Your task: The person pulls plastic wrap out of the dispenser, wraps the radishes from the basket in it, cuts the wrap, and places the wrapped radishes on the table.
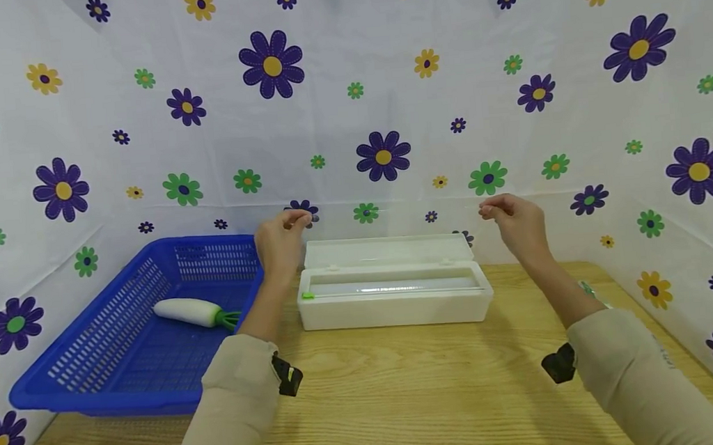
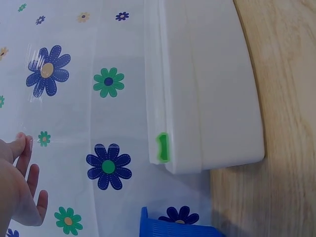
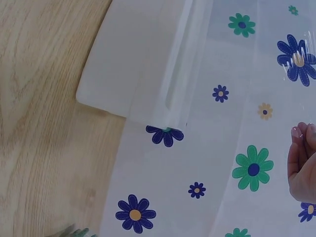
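Note:
A sheet of clear cling film [image 1: 394, 221] is stretched between my two hands, faint except for glints along its edge. My left hand [image 1: 279, 248] pinches one top corner between thumb and fingers. The opposite corner is pinched by my right hand [image 1: 520, 227]. Below and between them sits a white cling film dispenser [image 1: 395, 312], its lid [image 1: 386, 250] raised at the back. A green slide cutter [image 1: 308, 296] is at the left end of its front rail, and a pale roll [image 1: 393, 284] shows inside. Whether the film still joins the roll I cannot tell.
At the left, a blue plastic basket [image 1: 37, 398] holds a white radish [image 1: 186, 310] with green stalks. A partly hidden green item [image 1: 587, 289] lies beyond my right forearm. Flower-printed cloth [image 1: 336, 126] hangs behind the wooden table [image 1: 402, 400].

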A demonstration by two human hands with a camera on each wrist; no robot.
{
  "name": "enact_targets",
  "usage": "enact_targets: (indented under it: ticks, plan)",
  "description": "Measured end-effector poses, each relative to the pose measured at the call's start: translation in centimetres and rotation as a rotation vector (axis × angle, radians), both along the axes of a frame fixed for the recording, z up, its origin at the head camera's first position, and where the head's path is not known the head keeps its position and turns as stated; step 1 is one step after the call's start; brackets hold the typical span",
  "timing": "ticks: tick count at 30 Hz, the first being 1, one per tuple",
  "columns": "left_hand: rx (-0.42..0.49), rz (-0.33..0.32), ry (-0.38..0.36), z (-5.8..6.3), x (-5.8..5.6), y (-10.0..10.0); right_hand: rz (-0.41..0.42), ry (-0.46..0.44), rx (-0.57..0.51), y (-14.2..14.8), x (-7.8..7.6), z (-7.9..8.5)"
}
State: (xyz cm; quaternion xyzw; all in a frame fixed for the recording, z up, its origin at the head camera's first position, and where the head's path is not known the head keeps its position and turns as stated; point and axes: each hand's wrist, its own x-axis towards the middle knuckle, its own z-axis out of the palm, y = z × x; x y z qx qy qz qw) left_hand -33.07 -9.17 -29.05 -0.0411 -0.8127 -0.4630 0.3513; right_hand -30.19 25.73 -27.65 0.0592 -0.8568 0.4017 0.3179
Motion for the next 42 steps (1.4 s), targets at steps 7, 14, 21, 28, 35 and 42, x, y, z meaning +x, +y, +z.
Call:
enact_targets:
  ticks: [7,14,21,28,35,42]
  plan:
    - [-0.002,-0.025,0.029,1.3,0.3,-0.1,-0.003,-0.032,-0.011,0.1,0.4,1.2]
    - [0.002,-0.034,0.047,2.4,0.4,0.0,-0.017,0.001,-0.005,0.0,0.6,2.3]
    - [-0.017,-0.021,0.075,3.6,0.4,-0.1,-0.018,0.029,-0.005,-0.1,0.7,3.4]
    - [-0.015,-0.018,0.082,4.6,0.6,-0.2,-0.017,0.052,0.009,-0.3,0.6,4.5]
    - [-0.018,-0.026,0.102,5.5,0.4,-0.3,-0.009,0.064,-0.002,-0.3,0.6,5.5]
    - [-0.016,-0.024,0.136,6.4,0.4,-0.4,-0.014,0.084,0.008,-0.4,0.9,6.7]
